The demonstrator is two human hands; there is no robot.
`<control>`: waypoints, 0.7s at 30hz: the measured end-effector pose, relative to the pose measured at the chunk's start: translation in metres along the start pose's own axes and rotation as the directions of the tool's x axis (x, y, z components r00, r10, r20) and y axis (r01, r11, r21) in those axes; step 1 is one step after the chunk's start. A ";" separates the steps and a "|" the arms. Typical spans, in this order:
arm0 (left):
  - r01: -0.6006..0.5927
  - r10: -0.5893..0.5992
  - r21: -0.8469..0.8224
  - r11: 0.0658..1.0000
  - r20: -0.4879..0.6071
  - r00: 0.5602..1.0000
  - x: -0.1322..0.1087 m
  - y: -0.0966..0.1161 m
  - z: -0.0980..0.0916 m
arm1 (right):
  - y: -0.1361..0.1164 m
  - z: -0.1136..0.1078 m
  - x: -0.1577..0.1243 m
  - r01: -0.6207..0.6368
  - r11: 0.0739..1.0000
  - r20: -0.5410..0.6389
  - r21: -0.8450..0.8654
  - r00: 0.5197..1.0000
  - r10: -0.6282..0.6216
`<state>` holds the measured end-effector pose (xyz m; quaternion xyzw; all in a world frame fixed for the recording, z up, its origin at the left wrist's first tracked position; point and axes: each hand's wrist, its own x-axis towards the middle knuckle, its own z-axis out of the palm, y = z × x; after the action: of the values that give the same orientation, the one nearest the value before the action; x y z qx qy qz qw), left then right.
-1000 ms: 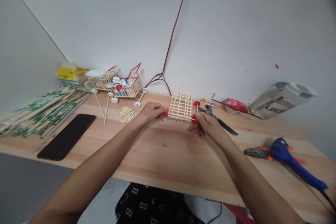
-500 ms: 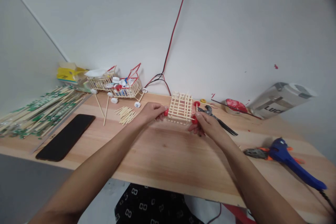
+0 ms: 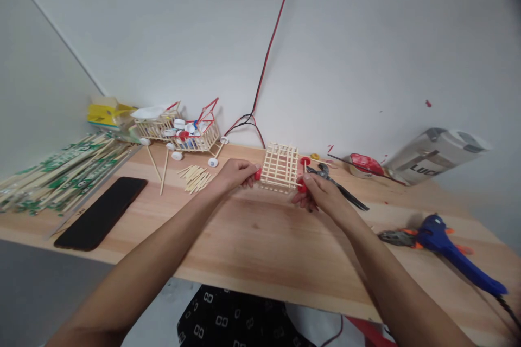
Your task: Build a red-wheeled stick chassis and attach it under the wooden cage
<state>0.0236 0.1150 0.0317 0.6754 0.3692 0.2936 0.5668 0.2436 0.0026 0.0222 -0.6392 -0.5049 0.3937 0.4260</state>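
No visible change over the last second: left hand (image 3: 236, 175) and right hand (image 3: 321, 192) keep the same pose, so probably a steadying hold. Left fingers pinch the left red cap (image 3: 258, 174); right fingers pinch the near-right red cap (image 3: 301, 185). Stick frame (image 3: 280, 167) sits between them, pale open grid, box-like. Far-right red cap (image 3: 305, 160) just beyond right fingers, stick running between the right-side caps.
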 end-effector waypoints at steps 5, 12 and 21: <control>-0.004 0.004 -0.005 1.000 0.004 1.000 0.002 -0.001 0.000 | 0.005 -0.001 0.002 -0.002 1.000 0.009 0.008 1.000 0.002; -0.016 0.016 -0.010 1.000 -0.007 1.000 0.003 -0.004 0.000 | 0.004 0.000 0.001 -0.013 1.000 0.002 0.017 1.000 0.013; -0.020 0.020 -0.018 1.000 -0.002 1.000 0.004 -0.005 -0.001 | -0.001 0.000 -0.002 0.003 1.000 -0.007 -0.010 1.000 -0.003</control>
<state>0.0242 0.1189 0.0265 0.6738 0.3604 0.3029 0.5695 0.2426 0.0005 0.0235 -0.6418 -0.5063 0.3884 0.4253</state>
